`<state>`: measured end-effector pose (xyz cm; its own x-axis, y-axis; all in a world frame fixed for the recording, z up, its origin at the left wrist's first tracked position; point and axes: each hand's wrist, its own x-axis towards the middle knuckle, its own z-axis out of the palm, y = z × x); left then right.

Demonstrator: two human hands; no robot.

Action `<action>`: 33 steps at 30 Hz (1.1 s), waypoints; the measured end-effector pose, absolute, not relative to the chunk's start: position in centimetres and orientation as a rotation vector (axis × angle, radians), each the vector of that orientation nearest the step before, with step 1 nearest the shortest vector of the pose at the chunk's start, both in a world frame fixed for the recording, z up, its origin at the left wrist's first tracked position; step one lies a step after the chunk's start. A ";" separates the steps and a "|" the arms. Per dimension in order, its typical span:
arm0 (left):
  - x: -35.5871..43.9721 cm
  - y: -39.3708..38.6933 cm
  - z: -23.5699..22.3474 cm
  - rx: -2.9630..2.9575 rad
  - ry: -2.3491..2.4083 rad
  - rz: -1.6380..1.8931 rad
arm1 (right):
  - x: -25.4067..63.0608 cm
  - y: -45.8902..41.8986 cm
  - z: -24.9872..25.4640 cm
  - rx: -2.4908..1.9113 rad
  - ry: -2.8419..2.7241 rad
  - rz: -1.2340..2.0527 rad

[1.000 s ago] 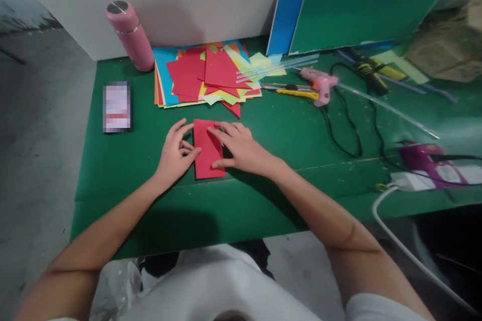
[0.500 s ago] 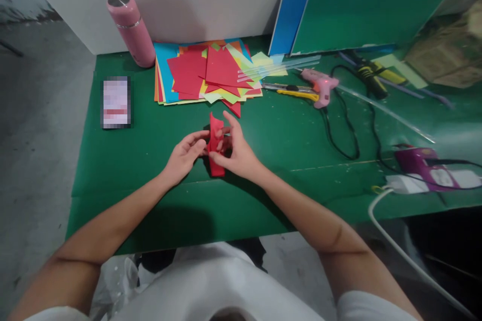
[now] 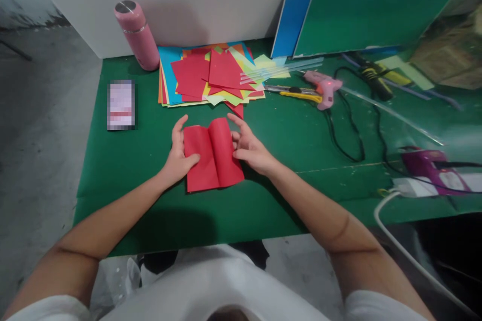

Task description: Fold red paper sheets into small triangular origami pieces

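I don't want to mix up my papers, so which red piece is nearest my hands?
The creased sheet between your left hand and right hand; the other red pieces lie at the pile farther back.

A bare stretch of green tabletop opens at center right, between the right hand and the looping black cord of a pink glue gun. At upper center, a paper pile bars the way to the white panel, one red corner jutting near that hand. A pink bottle stands upper left; open surface separates the pixelated item below it from the left hand. Between the forearms, lower center, room remains below the creased red sheet.
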<state>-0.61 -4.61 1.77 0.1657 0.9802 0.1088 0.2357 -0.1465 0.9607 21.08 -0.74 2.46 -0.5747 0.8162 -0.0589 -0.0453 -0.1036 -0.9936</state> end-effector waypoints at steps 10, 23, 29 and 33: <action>-0.5 -4.9 2.5 1.980 1.525 0.854 | 21.8 0.3 3.1 -1.084 -1.335 1.611; 0.7 -6.8 3.5 2.667 1.429 0.499 | 21.6 -0.2 2.7 -1.015 -1.522 1.436; 0.2 -6.7 4.1 2.755 1.242 0.378 | 22.2 0.4 2.2 -1.119 -1.622 1.310; 0.2 -6.4 4.0 2.711 1.285 0.424 | 22.7 1.1 1.7 -1.184 -1.715 1.150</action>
<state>0.17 -6.42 4.04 0.6024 0.7721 0.2022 0.7410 -0.6352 0.2179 22.70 1.06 1.69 -0.2979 0.9510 0.0827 0.2844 0.1711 -0.9433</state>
